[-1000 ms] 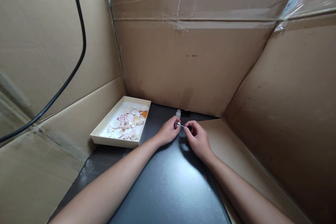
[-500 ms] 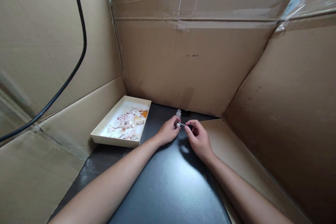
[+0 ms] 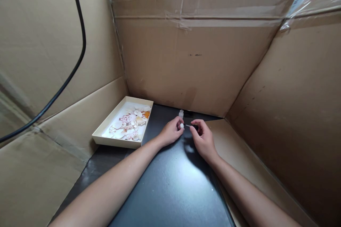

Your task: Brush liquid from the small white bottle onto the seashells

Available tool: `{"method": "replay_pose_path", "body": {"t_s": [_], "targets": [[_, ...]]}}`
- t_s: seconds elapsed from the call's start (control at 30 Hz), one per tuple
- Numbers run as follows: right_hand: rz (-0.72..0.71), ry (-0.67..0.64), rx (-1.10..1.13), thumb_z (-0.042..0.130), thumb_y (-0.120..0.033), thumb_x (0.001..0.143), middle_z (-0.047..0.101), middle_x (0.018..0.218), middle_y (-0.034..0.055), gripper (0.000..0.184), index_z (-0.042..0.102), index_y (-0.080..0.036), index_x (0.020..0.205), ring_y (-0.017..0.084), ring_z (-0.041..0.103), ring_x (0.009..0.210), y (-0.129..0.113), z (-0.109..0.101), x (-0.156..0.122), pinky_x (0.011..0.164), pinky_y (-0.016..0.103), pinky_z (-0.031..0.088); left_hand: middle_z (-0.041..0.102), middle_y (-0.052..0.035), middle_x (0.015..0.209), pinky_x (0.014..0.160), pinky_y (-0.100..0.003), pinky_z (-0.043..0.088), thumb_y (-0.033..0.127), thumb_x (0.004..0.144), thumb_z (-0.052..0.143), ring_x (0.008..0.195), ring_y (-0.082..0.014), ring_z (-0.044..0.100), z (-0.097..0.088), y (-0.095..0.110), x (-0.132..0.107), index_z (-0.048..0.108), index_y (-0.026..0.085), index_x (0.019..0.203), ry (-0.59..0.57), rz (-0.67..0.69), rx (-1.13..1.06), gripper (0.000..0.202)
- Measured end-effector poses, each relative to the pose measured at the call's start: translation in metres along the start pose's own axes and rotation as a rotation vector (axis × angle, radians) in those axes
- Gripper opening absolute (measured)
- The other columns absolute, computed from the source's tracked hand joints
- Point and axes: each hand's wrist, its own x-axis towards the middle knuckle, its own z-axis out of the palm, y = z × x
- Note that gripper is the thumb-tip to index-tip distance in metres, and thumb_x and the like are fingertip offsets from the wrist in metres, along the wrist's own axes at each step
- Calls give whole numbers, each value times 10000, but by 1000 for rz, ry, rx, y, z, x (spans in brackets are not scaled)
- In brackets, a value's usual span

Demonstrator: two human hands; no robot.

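Observation:
My left hand (image 3: 172,131) pinches a small white rounded piece (image 3: 182,126) between thumb and fingertips; whether it is a shell or a bead is too small to tell. Facing it from the right, my right hand (image 3: 203,139) is closed on the dark handle (image 3: 195,127) of a thin applicator. Its slim pale rod (image 3: 187,125) points left, with the tip close to the white piece; I cannot tell if they touch. Just behind my left fingers stands a small clear bottle (image 3: 181,113), its lower part hidden.
A cream tray (image 3: 117,143) holding many shells (image 3: 133,122) sits at the left on the dark tabletop (image 3: 170,184). Cardboard walls (image 3: 202,71) close in the back and both sides. A cardboard sheet (image 3: 234,149) lies at right; a black cable (image 3: 82,42) hangs at left.
My right hand has shifted slightly right, and its fingers now sit on the dark handle. The white piece shows more clearly in my left fingers.

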Motion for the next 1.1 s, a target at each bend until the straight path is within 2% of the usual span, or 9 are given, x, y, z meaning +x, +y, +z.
{"method": "replay_pose_path", "body": {"t_s": [0.1,0.23,0.33,0.5,0.67,0.77,0.97,1.1], "targets": [[8,-38,24,532,-336,843,549,756,-8,207,565,-197,993,132,461,606,0,0,0,576,255,373,464,47,700,583,-208,335,181,781,552,628,-94,427,0,-2,0,487,173,900,-1,8,-11,136],[14,11,-9,552,-323,823,547,757,-6,193,564,-193,964,134,463,619,2,1,0,589,256,380,457,48,689,580,-211,332,181,782,550,619,-94,422,1,-3,0,497,171,906,-11,7,-13,135],[8,-28,35,535,-341,838,545,734,-10,200,561,-193,970,131,461,602,1,1,0,573,253,378,477,33,717,593,-214,344,181,784,548,640,-101,429,0,-3,1,522,167,915,-4,26,5,134],[-33,-2,-3,544,-299,830,552,760,-1,117,582,-195,866,126,456,612,0,1,0,580,252,369,485,27,722,607,-218,353,188,790,551,649,-105,438,0,-5,1,538,163,912,23,20,21,125],[-55,-61,-2,544,-324,850,548,721,-4,137,601,-200,845,131,455,604,0,1,1,576,255,364,502,28,736,605,-214,346,210,789,567,657,-102,447,1,-6,1,521,166,908,17,13,-22,134],[-6,-8,-79,545,-306,842,561,718,-5,117,591,-200,822,134,453,602,0,0,1,580,259,358,470,43,704,591,-210,333,217,772,594,633,-93,423,1,-5,1,507,168,877,15,3,-37,144],[-16,-14,-8,527,-345,860,571,750,2,161,585,-195,863,135,459,612,0,-1,1,584,260,359,444,53,689,579,-208,318,217,768,591,623,-89,403,0,-1,0,489,173,854,5,-5,-32,141],[27,41,-10,550,-339,836,563,770,3,157,573,-192,886,136,456,623,3,-1,2,598,261,367,427,62,675,576,-206,315,230,762,604,614,-86,397,-1,0,0,472,177,845,-2,-19,-18,164]]}}
